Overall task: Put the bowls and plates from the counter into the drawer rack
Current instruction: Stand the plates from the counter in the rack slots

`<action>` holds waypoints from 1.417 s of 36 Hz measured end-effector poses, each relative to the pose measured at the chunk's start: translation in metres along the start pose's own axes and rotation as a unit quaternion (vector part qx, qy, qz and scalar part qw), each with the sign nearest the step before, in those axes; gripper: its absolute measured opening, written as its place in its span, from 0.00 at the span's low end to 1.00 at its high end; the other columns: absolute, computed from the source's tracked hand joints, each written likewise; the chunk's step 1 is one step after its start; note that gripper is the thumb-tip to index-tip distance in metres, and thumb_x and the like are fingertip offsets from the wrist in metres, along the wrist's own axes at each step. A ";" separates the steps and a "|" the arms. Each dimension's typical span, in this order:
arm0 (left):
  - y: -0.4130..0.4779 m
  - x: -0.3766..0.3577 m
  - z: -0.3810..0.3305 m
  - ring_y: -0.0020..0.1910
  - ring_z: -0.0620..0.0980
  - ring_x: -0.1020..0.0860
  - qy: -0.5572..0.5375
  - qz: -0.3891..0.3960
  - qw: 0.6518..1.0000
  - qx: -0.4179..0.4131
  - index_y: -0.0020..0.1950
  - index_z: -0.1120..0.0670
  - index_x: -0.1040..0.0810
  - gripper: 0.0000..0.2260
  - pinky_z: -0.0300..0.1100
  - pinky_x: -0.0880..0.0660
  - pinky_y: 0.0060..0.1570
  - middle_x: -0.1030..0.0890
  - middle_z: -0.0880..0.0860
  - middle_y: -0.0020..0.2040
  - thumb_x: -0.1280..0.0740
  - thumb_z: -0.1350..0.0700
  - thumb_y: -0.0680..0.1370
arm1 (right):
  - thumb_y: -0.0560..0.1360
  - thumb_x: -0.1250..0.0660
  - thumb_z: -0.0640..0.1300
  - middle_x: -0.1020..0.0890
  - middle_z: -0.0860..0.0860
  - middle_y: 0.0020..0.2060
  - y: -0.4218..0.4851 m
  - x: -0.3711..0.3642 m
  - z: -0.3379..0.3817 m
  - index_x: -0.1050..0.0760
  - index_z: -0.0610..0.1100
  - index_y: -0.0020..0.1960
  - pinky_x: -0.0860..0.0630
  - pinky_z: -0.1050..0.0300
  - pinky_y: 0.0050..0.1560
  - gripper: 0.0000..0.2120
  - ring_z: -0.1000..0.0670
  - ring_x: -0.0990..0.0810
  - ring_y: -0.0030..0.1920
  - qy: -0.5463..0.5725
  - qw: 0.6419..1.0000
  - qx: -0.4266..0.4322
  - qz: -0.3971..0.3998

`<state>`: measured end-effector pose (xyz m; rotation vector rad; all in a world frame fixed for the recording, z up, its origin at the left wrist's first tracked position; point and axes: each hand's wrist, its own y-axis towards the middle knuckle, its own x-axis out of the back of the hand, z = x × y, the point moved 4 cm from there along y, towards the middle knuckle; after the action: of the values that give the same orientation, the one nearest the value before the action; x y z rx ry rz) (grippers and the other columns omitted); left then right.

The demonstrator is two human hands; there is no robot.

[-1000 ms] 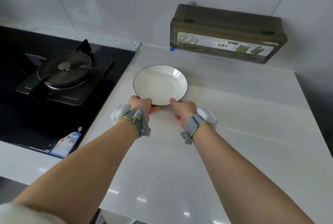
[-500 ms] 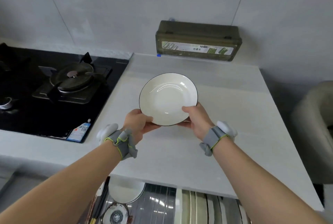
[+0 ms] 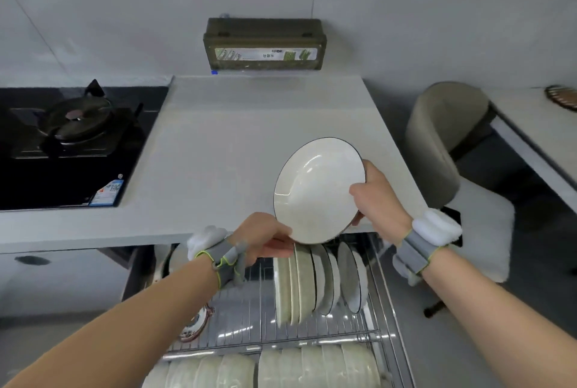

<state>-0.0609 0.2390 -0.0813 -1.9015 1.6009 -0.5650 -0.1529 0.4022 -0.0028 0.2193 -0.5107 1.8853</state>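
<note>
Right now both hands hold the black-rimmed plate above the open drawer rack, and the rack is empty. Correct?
Not empty. The head view shows the left hand and right hand holding the plate above the drawer rack, but upright plates stand in it, with stacked bowls nearer the front.

Both bare forearms reach forward and inward from the bottom corners. The left hand (image 3: 263,236) is seen from the back, its fingers curled on the lower edge of a tilted plate (image 3: 315,187). The right hand (image 3: 379,200) grips the plate's right edge, with the thumb (image 3: 359,192) lying on the face and the fingers wrapped behind the rim. The left wrist (image 3: 218,255) and right wrist (image 3: 416,251) each wear a grey strap with a white pad.
</note>
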 end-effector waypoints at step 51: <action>0.121 -0.088 0.131 0.78 0.56 0.58 0.808 0.129 0.512 -0.261 0.77 0.46 0.51 0.26 0.57 0.58 0.75 0.53 0.52 0.79 0.45 0.56 0.81 | 0.76 0.44 0.35 0.19 0.44 0.48 -0.014 -0.053 -0.218 0.46 0.39 0.73 0.32 0.57 0.38 0.26 0.45 0.19 0.48 -0.511 0.856 -0.074 -0.009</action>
<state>-0.0810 0.3336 -0.2548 -0.9277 3.3217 -2.3555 -0.1010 0.4593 -0.2134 1.1459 -1.3453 1.5709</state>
